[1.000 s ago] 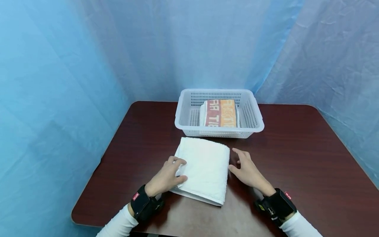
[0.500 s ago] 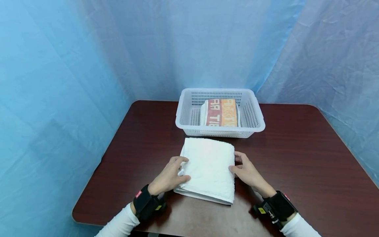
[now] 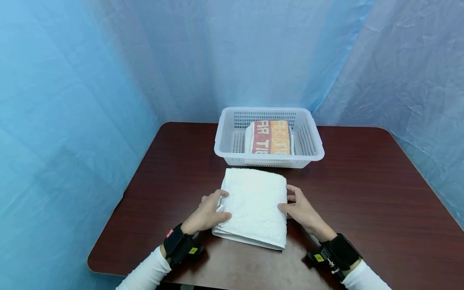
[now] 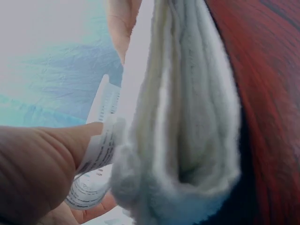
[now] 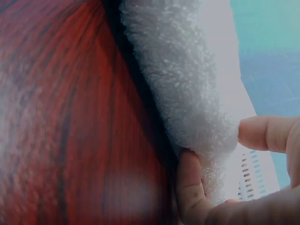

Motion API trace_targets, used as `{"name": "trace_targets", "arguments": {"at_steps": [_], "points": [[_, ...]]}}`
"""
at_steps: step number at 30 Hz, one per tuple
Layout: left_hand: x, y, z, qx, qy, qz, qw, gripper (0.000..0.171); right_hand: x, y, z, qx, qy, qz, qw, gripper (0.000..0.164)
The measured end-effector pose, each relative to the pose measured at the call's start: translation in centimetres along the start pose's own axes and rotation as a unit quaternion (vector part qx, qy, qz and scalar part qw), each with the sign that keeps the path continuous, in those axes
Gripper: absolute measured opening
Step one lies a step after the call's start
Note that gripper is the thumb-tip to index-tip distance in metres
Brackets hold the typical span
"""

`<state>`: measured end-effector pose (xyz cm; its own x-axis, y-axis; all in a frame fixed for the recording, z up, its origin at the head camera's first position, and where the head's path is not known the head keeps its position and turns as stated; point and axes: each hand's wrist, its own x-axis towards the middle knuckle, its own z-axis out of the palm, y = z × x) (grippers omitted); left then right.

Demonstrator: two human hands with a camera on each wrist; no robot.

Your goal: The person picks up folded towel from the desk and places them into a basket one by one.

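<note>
A white folded towel (image 3: 253, 205) lies on the dark wooden table in the head view. My left hand (image 3: 206, 213) grips its left edge, thumb over the top. In the left wrist view that thumb (image 4: 42, 164) is at a printed white label (image 4: 101, 145), beside the towel's stacked folds (image 4: 187, 122). At the right edge my right hand (image 3: 304, 211) holds the towel. The right wrist view has its thumb (image 5: 267, 133) on the upper side and a finger (image 5: 190, 187) tucked at the lower side, close over the table.
A white perforated basket (image 3: 268, 161) stands right behind the towel. Inside it sits a folded towel with red and orange lettered bands (image 3: 270, 137). The brown table (image 3: 362, 181) has rounded corners, and blue sheeting (image 3: 232, 60) hangs behind and beside it.
My right hand has come in from beside the towel and taken its right edge. The towel has shifted slightly right, and my left hand has stayed at its left edge.
</note>
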<state>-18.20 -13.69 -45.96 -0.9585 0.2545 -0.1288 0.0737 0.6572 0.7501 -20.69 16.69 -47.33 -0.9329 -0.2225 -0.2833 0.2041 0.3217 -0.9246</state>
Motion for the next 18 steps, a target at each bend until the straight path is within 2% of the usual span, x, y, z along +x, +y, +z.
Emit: {"name": "trace_targets", "arguments": {"at_steps": [5,12,18], "points": [[0.16,-0.12,0.16,-0.003,-0.004,-0.013,0.9999,0.055,0.13,0.05,-0.02,0.010,-0.001,-0.005,1.000,0.078],[0.49,-0.28,0.09,-0.032,-0.019,-0.007,0.9993,0.059,-0.05,0.25,-0.08,0.033,-0.020,-0.014,0.999,0.084],[0.65,-0.60,0.03,-0.087,-0.023,0.005,0.9960,0.067,-0.27,0.27,-0.02,0.038,-0.034,-0.017,0.999,0.090]]}}
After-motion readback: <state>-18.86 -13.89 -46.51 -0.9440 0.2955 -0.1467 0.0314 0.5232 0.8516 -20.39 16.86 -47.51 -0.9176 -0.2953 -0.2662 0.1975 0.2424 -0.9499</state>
